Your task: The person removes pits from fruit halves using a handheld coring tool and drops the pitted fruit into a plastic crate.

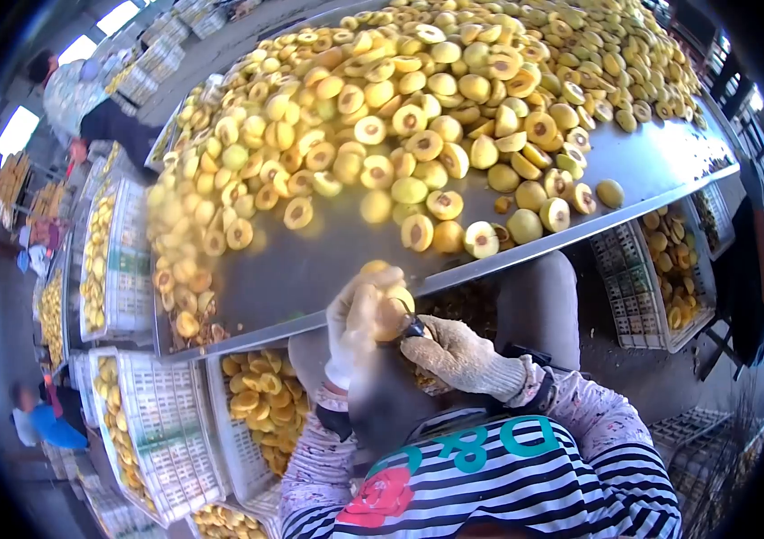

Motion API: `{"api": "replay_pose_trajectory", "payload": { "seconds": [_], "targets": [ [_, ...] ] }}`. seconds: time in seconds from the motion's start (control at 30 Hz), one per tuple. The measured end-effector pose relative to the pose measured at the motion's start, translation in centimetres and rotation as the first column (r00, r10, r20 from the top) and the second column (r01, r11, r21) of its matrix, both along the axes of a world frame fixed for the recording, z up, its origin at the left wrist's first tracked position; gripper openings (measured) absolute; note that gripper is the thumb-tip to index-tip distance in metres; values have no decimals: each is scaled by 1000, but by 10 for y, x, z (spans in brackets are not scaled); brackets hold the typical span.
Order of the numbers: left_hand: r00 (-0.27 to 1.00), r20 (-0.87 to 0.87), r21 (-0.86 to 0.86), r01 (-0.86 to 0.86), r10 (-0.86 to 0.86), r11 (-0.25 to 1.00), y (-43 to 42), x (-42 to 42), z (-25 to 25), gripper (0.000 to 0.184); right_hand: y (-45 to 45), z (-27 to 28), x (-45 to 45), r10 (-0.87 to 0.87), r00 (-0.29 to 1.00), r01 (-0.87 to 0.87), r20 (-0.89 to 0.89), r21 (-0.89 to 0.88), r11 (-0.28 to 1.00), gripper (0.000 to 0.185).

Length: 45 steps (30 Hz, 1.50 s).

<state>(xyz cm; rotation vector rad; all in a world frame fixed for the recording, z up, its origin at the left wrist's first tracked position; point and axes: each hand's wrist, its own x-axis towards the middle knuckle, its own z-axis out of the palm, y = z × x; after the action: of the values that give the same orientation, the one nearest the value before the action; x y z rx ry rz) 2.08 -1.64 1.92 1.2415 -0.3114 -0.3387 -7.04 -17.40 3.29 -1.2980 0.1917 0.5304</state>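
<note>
My left hand point(351, 325), in a pale glove, is closed around a yellow peach half point(392, 316) just off the table's front edge. My right hand point(467, 357), in a knitted work glove, grips a small pitting tool point(414, 327) with a dark handle. The tool's thin curved metal end lies against the peach half; how deep it sits cannot be made out. Beyond both hands, a large heap of halved peaches point(409, 121), many with brown pits showing, covers much of the metal table point(310, 265). Part of the left fingers is blurred.
The table's raised metal rim point(526, 248) runs just beyond my hands. Below it on the left stands a crate of peach halves point(261, 395); white plastic crates point(162, 422) line the left side. Another crate point(638, 296) is at the right. Other people point(76, 94) are at the far left.
</note>
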Motion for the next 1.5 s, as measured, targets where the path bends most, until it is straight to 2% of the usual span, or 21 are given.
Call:
{"api": "replay_pose_trajectory", "payload": {
  "seconds": [0.03,0.07,0.2,0.3,0.37,0.5,0.6,0.7,0.8,0.87,0.93,0.97,1.07,1.1,1.17,1.2,1.23,1.27,1.33,1.4,1.5],
  "targets": [
    [988,-84,48,-127,130,991,-7,-17,14,48,7,-5,3,56,972,-9,230,-200,980,38],
    [961,-212,-95,-202,178,975,-7,-26,13,52,14,-11,5,74,977,-35,200,-195,980,39],
    [896,-312,3,-332,317,943,5,-33,6,56,36,-31,1,77,978,-24,193,-266,964,45],
    [887,-353,101,-280,298,955,13,-25,11,55,41,-39,2,127,972,-60,199,-312,948,50],
    [890,-379,84,-241,254,967,15,-19,7,47,41,-45,-1,134,972,-91,192,-213,973,50],
    [932,-361,187,44,27,981,22,-2,9,39,43,-56,-6,74,965,-67,250,-33,997,48],
    [942,-330,138,111,-60,984,22,2,6,39,43,-58,-6,59,960,-50,275,-39,998,42],
    [936,-225,-219,-319,271,922,3,-27,9,37,28,-46,-5,213,976,-214,52,12,977,39],
    [892,-340,-90,-346,298,934,4,-44,-14,37,24,-39,-11,296,935,-197,-197,407,892,37],
    [916,-324,-97,-280,236,955,7,-42,-11,37,27,-46,-16,223,974,-212,-26,222,952,45],
    [959,-246,-26,-150,139,988,11,-36,5,35,29,-47,-17,127,947,-119,294,-45,992,50],
    [962,-253,15,-100,100,995,10,-34,10,37,24,-47,-15,174,936,-143,306,-123,982,57],
    [988,-154,75,16,-4,997,4,-25,4,43,24,-59,-19,124,932,-84,341,-129,988,51],
    [975,-213,34,71,-62,997,7,-23,6,44,18,-56,-19,168,964,-168,205,-21,986,49],
    [984,-151,-159,-122,98,980,-7,-34,3,43,3,-45,-15,298,953,-281,-47,221,934,45],
    [975,-128,-260,-212,184,942,-11,-39,2,42,3,-45,-14,294,954,-264,-62,293,919,44],
    [982,-143,-330,-166,124,929,-6,-39,-13,41,6,-45,-16,292,953,-245,-79,366,898,43],
    [949,-281,-278,-221,141,935,-3,-47,-28,39,10,-47,-19,298,949,-225,-103,440,869,41],
    [928,-303,38,-215,216,976,0,-47,4,39,19,-51,-22,210,976,-216,51,164,963,45],
    [968,-177,94,-161,176,983,3,-44,4,39,27,-55,-22,135,964,-134,230,-18,991,47],
    [995,-81,93,-57,65,994,7,-34,2,39,22,-44,-17,238,967,-243,95,46,969,48]
  ]
}}
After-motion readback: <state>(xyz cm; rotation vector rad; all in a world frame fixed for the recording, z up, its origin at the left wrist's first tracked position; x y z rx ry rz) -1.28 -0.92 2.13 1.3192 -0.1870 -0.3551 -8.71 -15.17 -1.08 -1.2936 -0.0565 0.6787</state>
